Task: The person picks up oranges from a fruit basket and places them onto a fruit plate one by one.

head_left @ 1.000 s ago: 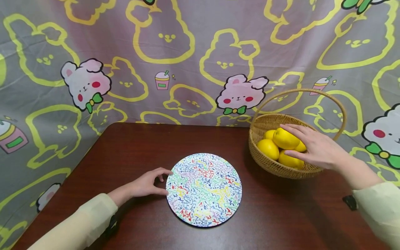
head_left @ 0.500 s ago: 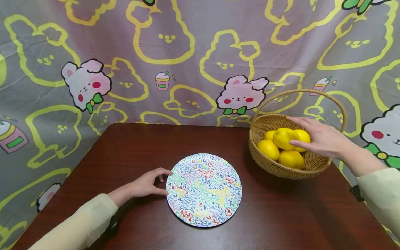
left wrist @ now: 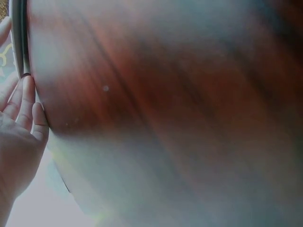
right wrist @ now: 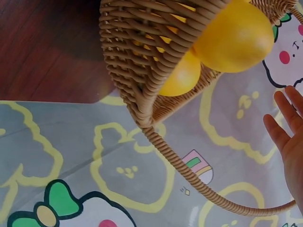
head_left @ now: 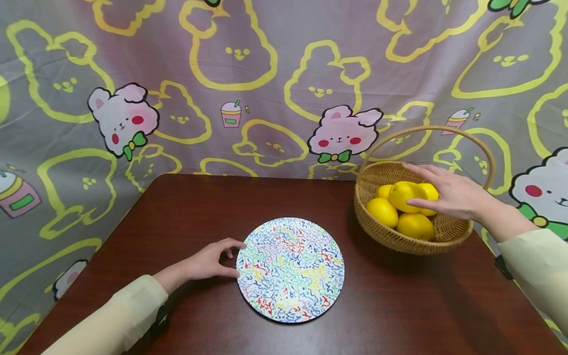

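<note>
A round white board (head_left: 290, 269) with colourful squiggles and a dark edge lies flat on the table. My left hand (head_left: 206, 261) rests at its left edge, thumb and forefinger touching the rim without closing round it; in the left wrist view, the fingers (left wrist: 27, 97) reach to that edge. My right hand (head_left: 457, 195) hovers over the wicker basket (head_left: 377, 237), fingers extended and holding nothing. Several yellow lemons (head_left: 381, 212) lie in the basket, and the hand is nearest the top lemon (head_left: 403, 196). In the right wrist view, a gap separates the hand (right wrist: 292, 137) from the lemons (right wrist: 234, 38).
The basket's tall arched handle (head_left: 426, 128) rises behind the right hand. Beneath everything is a dark red-brown wooden table (head_left: 186, 212). A curtain (head_left: 266, 59) with cartoon bears and rabbits hangs behind the table's back edge.
My right hand has drawn back and right from the top lemon, uncovering more lemons, then shifted very slightly left. The left hand, board and basket stay where they were.
</note>
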